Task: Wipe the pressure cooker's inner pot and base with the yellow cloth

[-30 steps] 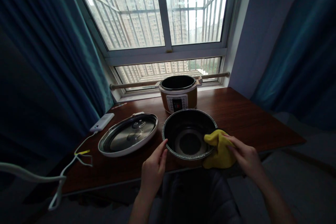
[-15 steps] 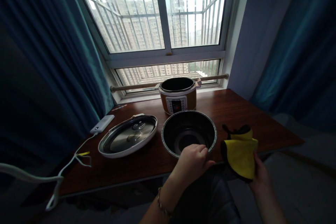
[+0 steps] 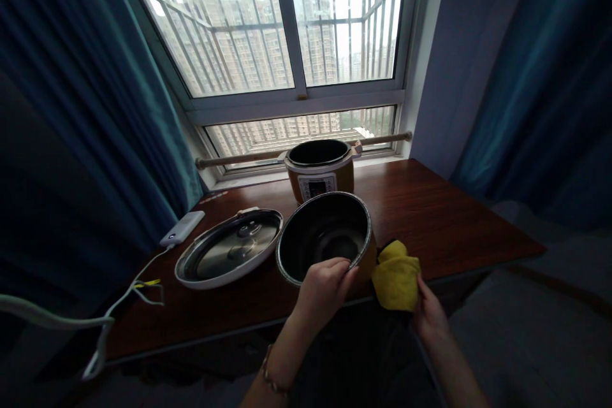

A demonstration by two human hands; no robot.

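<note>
A dark inner pot (image 3: 306, 229) with a pale rim and golden-brown outside tilts to the left near the table's front edge. My left hand (image 3: 325, 287) pinches its near rim, fingers inside and thumb outside. To the right, my right hand (image 3: 430, 309) grips a yellow cloth (image 3: 398, 280) with dark edging, held close beside the pot's outer wall; whether it touches the wall I cannot tell. Behind the pot stands the cooker body (image 3: 321, 172), gold and white with a control panel, its top uncovered.
A round lid (image 3: 234, 248) lies inner side up on the brown table (image 3: 430, 223), left of the pot. Farther left are a white box-like device (image 3: 182, 228) and its white cable (image 3: 115, 312). The barred window (image 3: 296, 32) is behind, with blue curtains (image 3: 95, 76) at both sides.
My left hand crossed from the pot's left rim to its near-right rim, and the pot then tipped leftward. My right hand pulled the cloth away rightward, then brought it back beside the pot.
</note>
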